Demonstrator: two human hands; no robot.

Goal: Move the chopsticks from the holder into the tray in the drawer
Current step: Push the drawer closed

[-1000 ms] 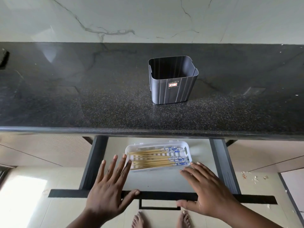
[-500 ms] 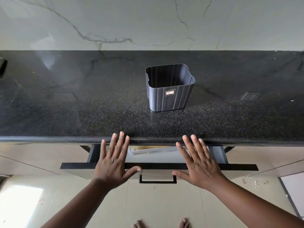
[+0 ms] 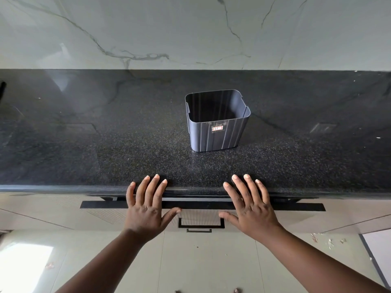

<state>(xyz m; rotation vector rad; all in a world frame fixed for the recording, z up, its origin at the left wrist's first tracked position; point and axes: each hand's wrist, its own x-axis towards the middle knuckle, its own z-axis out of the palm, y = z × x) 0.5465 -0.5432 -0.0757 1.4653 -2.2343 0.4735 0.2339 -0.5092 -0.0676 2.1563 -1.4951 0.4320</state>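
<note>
Left hand (image 3: 146,210) lies flat with fingers spread, grasping nothing, palm against the drawer front (image 3: 201,214) at lower centre of the frame. Right hand (image 3: 251,210) likewise flat and spread, empty, on the same front to the right of the handle (image 3: 201,224). Drawer stands almost fully pushed in under the counter edge (image 3: 63,188). Holder (image 3: 215,121) stands upright on the dark countertop, centre frame, its visible interior dark. Chopsticks and tray are hidden from view; their position cannot be confirmed.
</note>
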